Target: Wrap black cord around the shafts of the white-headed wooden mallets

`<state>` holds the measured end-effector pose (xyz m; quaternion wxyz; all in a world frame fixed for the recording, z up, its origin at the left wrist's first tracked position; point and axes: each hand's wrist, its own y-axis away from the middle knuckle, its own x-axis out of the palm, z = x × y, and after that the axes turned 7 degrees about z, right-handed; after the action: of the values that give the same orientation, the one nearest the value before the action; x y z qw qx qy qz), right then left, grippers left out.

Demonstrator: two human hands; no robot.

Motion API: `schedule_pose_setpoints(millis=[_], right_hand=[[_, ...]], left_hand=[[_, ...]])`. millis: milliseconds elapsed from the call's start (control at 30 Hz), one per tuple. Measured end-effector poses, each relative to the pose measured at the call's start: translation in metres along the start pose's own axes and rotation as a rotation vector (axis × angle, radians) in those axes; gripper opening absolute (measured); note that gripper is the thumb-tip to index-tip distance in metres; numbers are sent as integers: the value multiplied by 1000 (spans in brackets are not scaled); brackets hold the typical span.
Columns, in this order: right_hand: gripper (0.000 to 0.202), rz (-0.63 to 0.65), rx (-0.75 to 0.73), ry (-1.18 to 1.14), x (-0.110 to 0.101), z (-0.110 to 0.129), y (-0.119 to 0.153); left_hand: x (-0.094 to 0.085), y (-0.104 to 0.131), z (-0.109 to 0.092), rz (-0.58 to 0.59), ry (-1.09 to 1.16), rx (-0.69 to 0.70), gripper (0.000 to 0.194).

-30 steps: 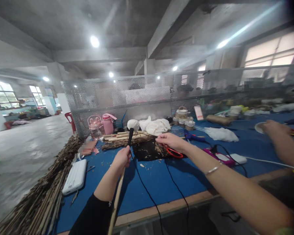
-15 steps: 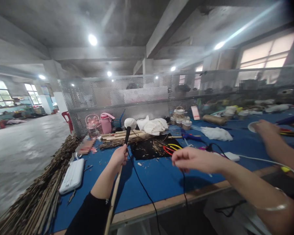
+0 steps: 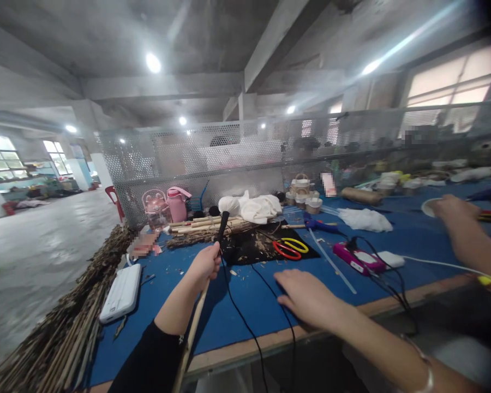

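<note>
1. Gripping the pale stick [image 3: 194, 325] in the left hand [image 3: 207, 262], with fingers wrapped tightly around, well left of the scissors [image 3: 291, 249].
2. Probably handles light and stiff, with little slip on dry wood; best held just below the black wrapping [image 3: 223, 224], to spare the wound part.
3. Looks slim, nearly straight, cream-coloured, turning dull black near the raised end; shows a white ball [image 3: 229, 206] there, joined or merely behind: cannot tell.
4. Includes a thin black cord [image 3: 245, 322], hanging from near the left fist, nearer and left of the scissors; likely soft, limp, almost weightless, best pinched between fingertips.
5. Holding the right hand [image 3: 311, 295] palm down, nearer than the scissors, fingers loosely bent beside a second cord length [image 3: 291, 327]; cannot tell whether pinching it.
</note>
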<state>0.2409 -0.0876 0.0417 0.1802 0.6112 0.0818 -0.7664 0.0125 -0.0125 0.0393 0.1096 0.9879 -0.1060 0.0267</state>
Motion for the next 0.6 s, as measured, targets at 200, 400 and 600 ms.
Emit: schedule_pose_setpoints(millis=[200, 400, 600], right_hand=[[35, 134, -419, -324, 5, 41, 36], [30, 44, -187, -958, 1, 27, -58], [48, 246, -251, -1230, -1, 44, -143]], left_hand=[[-5, -1, 2, -19, -10, 9, 34], [12, -4, 0, 26, -40, -5, 33], [21, -30, -14, -162, -334, 193, 29]])
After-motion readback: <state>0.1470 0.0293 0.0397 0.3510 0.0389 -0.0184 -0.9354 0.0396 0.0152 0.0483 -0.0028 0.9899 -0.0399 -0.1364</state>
